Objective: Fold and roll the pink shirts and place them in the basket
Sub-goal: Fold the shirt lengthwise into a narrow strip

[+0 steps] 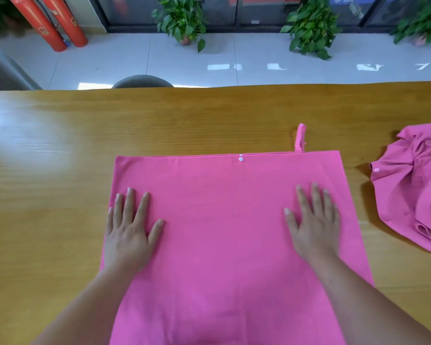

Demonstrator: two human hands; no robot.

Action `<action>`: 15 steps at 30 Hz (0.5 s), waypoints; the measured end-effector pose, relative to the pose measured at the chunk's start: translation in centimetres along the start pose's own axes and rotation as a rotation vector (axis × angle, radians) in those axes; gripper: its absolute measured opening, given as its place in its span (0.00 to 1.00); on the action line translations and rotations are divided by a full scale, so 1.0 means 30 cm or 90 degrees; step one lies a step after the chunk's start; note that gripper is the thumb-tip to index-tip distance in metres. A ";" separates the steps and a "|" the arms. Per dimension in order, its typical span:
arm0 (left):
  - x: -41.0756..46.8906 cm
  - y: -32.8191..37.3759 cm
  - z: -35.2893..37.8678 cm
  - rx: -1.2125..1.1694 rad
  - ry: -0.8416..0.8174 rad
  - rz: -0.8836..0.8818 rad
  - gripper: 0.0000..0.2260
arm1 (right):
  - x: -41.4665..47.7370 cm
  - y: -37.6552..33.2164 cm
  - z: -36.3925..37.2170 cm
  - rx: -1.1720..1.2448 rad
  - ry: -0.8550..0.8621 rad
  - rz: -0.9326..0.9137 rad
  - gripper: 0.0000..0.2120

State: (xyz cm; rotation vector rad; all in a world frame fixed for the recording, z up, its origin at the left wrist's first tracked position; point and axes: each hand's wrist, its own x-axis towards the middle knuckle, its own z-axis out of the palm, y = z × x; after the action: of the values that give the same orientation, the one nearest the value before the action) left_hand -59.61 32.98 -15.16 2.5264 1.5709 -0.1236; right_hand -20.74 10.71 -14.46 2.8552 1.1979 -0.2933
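A pink shirt (pixel 224 220) lies spread flat on the wooden table (pixel 60 170), its straight far edge carrying a white snap button and a small pink loop at the right corner. My left hand (pixel 130 227) rests palm down on the shirt's left side, fingers spread. Flat on the shirt's right side lies my right hand (pixel 312 222), fingers apart as well. Neither hand grips the cloth. A second pink shirt (pixel 413 188) sits crumpled in a heap at the table's right edge, apart from both hands. No basket is in view.
Beyond the table's far edge are a grey chair back (pixel 142 82), a white tiled floor, potted plants (pixel 182 21) and red fire extinguishers (pixel 50 23) at the top left. Bare tabletop stretches to the left of the flat shirt.
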 end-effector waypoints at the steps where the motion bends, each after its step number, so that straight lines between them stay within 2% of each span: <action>1: 0.002 -0.039 -0.007 -0.005 -0.007 -0.005 0.36 | 0.009 0.050 -0.007 0.003 -0.008 0.035 0.36; 7: 0.145 -0.047 -0.024 0.050 -0.041 -0.016 0.39 | 0.161 0.061 -0.035 -0.019 -0.047 0.041 0.38; 11: 0.207 0.074 -0.072 0.066 -0.066 -0.025 0.39 | 0.152 -0.128 -0.055 0.000 -0.030 0.061 0.36; 13: 0.142 0.210 -0.063 0.034 -0.061 0.049 0.38 | 0.039 -0.293 -0.031 0.031 -0.025 -0.006 0.34; 15: 0.018 0.327 -0.021 0.000 -0.064 0.140 0.36 | -0.105 -0.424 0.017 0.042 -0.025 -0.126 0.33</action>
State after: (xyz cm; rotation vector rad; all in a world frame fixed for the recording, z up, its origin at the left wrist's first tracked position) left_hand -50.60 29.31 -13.70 2.6278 1.2470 -0.2184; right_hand -32.02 17.40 -13.81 2.7733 1.4920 -0.4014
